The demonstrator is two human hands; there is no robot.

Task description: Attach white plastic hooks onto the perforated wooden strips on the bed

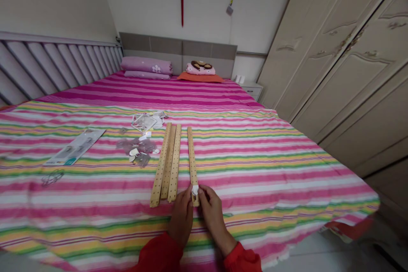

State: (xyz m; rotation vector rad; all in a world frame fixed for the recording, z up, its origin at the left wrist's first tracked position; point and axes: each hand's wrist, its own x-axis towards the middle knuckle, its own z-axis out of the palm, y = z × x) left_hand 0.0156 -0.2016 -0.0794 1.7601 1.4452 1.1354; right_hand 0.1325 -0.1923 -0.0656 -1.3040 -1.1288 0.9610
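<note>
A single wooden strip with small holes (191,157) lies lengthwise on the striped cover. At its near end a small white tag (195,188) sits over the wood, with a tiny ring-like shape just below it, too small to make out. From the left, my left hand (183,210) is closed, its fingertips pinching the tag's edge by the strip. My right hand (211,207) meets it from the other side, thumb and finger closed at the tag's right edge. Just left of them lie several more perforated wooden strips (174,165), side by side.
Small clear plastic bags (143,146) and white tags are scattered left of the strips. Behind them is a heap of clear packets (146,121). A flat printed package (76,146) and a thin wire-like loop (52,177) lie farther left. Pillows (146,66) rest by the headboard.
</note>
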